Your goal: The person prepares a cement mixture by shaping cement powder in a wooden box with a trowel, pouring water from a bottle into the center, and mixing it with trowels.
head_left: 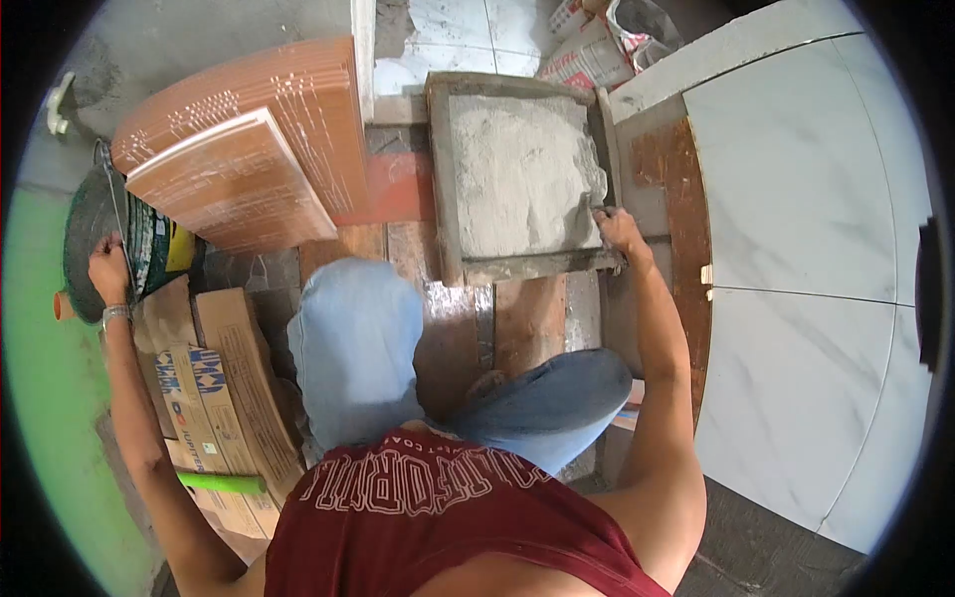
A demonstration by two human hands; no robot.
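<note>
My left hand (109, 269) is closed at the wire handle (121, 214) of a dark green bucket (149, 244), which stands tilted at the left. Grey residue coats the bucket. My right hand (622, 234) is closed over the right side wall of a shallow wooden box (445, 189), near its front corner. Pale grey powdery mortar (522, 179) fills much of this box, with a scooped hollow near my fingers. My fingertips are partly hidden there, along with a small dark spot I cannot make out.
Stacked reddish-brown tiles (249, 169) lean against the wall behind the bucket. Cardboard tile boxes (224, 388) and a bright green bar (221, 484) lie by my left arm. White marbled tiles (796, 199) stand at the right. Printed sacks (592, 55) are at the back.
</note>
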